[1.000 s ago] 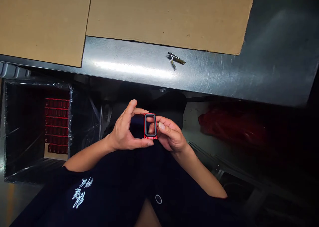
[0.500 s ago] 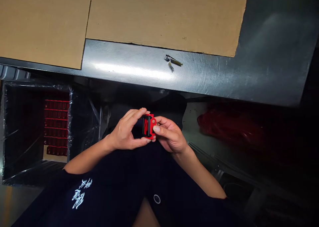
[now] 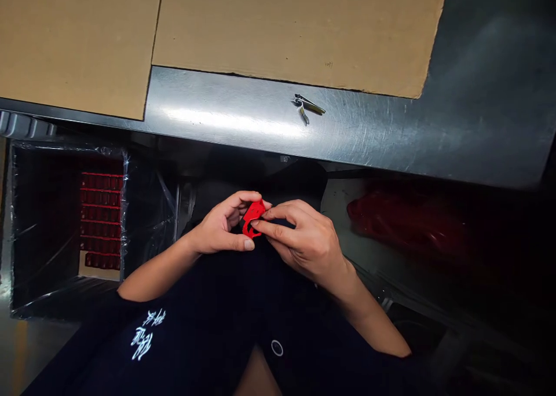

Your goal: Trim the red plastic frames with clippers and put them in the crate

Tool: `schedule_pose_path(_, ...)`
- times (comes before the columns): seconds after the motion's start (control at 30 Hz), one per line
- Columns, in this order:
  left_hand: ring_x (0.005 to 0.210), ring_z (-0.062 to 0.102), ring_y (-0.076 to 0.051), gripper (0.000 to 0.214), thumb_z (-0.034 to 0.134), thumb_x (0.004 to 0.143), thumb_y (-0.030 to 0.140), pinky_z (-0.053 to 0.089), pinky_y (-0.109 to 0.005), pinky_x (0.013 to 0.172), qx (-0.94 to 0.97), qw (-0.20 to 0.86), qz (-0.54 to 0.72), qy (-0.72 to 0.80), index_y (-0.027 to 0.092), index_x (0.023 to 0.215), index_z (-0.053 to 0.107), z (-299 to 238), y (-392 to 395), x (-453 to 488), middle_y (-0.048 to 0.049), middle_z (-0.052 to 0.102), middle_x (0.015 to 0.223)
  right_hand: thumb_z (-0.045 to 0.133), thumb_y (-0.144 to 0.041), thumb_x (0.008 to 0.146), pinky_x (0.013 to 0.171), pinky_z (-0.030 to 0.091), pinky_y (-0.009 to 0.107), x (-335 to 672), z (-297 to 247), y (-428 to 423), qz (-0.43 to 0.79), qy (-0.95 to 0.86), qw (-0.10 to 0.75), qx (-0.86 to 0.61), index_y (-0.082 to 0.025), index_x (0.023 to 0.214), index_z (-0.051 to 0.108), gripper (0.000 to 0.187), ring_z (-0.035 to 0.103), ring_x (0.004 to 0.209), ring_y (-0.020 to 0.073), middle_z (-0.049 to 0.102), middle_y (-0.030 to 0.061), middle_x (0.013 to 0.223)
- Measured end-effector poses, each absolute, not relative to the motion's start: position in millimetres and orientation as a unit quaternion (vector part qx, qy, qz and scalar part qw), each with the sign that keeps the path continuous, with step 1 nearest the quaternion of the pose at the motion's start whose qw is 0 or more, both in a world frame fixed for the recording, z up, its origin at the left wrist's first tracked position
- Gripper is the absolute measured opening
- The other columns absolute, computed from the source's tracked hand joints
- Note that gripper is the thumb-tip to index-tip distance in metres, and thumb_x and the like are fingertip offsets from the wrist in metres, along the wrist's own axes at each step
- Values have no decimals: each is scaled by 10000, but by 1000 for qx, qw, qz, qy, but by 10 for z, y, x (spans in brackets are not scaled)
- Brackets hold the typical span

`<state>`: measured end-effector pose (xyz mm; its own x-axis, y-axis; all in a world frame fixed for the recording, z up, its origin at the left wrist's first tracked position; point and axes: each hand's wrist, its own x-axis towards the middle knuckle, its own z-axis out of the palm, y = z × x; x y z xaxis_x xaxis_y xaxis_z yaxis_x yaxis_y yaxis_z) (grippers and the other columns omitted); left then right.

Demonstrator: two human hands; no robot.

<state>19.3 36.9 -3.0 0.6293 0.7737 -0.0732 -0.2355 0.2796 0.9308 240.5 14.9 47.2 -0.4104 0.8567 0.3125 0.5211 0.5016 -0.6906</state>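
Fingers [image 3: 247, 197] of the left hand [image 3: 216, 229] pinch the red part [image 3: 256, 210] by its ends near frame centre while the right hand [image 3: 316, 238] pinches its side, so a steady, light left grip should prevent slipping.

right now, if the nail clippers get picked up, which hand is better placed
Right hand, probably: it is nearer the nail clippers on the metal table, and the left hand could support the red frame, which both hands touch.

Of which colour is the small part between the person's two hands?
The small part is bright red; it shows in the head view.
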Motion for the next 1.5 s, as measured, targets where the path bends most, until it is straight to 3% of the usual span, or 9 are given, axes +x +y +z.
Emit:
schedule_pose_path(0.1, 1200, 693, -250, 847, 897, 738, 392, 606, -386, 997, 509, 720, 378, 282, 313, 1467, 471, -22, 345, 206, -144, 628, 1391, 665, -94, 916, 847, 606, 359, 2479, 440, 227, 261, -757, 383, -461, -255, 1127, 750, 278, 717, 959, 211, 761, 62, 1045)
schedule_pose_path(0.2, 1095, 725, -225, 925, 886, 755, 399, 645, -356, 907, 537, 682, 400, 293, 332, 1532, 388, -3, 331, 196, -161, 573, 1445, 696, -178, 912, 870, 597, 428, 2656, 350, 478, 160, -691, 426, -561, -270, 1199, 713, 301, 707, 996, 254, 746, 72, 1087)
schedule_pose_path(0.4, 1081, 728, -217, 919, 887, 765, 307, 660, -335, 870, 577, 621, 454, 272, 332, 1538, 391, 56, 317, 225, -169, 535, 1492, 794, -515, 848, 964, 514, 547, 3023, -41, 1256, 35, -684, 364, -631, -240, 1321, 605, 579, 558, 1177, 362, 628, 154, 1276)
schedule_pose_path(0.6, 1060, 737, -221, 927, 890, 758, 301, 664, -323, 838, 588, 599, 471, 270, 318, 1542, 397, 88, 295, 228, -183, 549, 1478, 775, -528, 870, 969, 478, 524, 3121, -233, 1546, 53, -705, 357, -610, -240, 1151, 697, 410, 531, 1084, 326, 634, 155, 1105)
schedule_pose_path(0.83, 1054, 734, -232, 914, 880, 765, 347, 665, -346, 834, 607, 582, 465, 277, 329, 1537, 390, 97, 322, 245, -179, 541, 1462, 815, -447, 805, 810, 547, 462, 3028, -117, 1557, 27, -667, 347, -658, -251, 957, 731, 262, 653, 905, 301, 693, 83, 937)
schedule_pose_path(1.03, 1039, 691, -237, 910, 875, 743, 368, 648, -392, 844, 649, 521, 471, 290, 270, 1526, 423, 52, 309, 219, -151, 529, 1350, 749, -315, 839, 661, 561, 382, 3016, -78, 1360, 116, -578, 433, -682, -211, 970, 736, 168, 655, 623, 202, 688, 15, 716)
schedule_pose_path(1.2, 1061, 631, -262, 957, 839, 740, 443, 608, -461, 893, 711, 454, 437, 311, 232, 1563, 398, 70, 291, 170, -136, 566, 1229, 745, -296, 870, 649, 611, 362, 2920, 153, 646, 211, -600, 479, -605, -240, 1046, 758, 186, 740, 710, 218, 771, 28, 870)
schedule_pose_path(1.33, 1048, 612, -258, 981, 820, 746, 362, 604, -444, 849, 760, 426, 398, 288, 232, 1593, 343, 196, 319, 203, -129, 577, 1177, 777, -151, 792, 645, 662, 357, 2712, 420, 31, 287, -699, 439, -485, -290, 1132, 765, 368, 783, 748, 238, 812, 45, 938)
schedule_pose_path(1.5, 1037, 623, -254, 979, 776, 754, 261, 611, -417, 792, 771, 449, 376, 252, 247, 1611, 303, 226, 333, 275, -131, 579, 1178, 770, -107, 785, 632, 692, 363, 2500, 516, -273, 341, -692, 448, -452, -289, 1253, 725, 504, 805, 781, 255, 820, 70, 954)
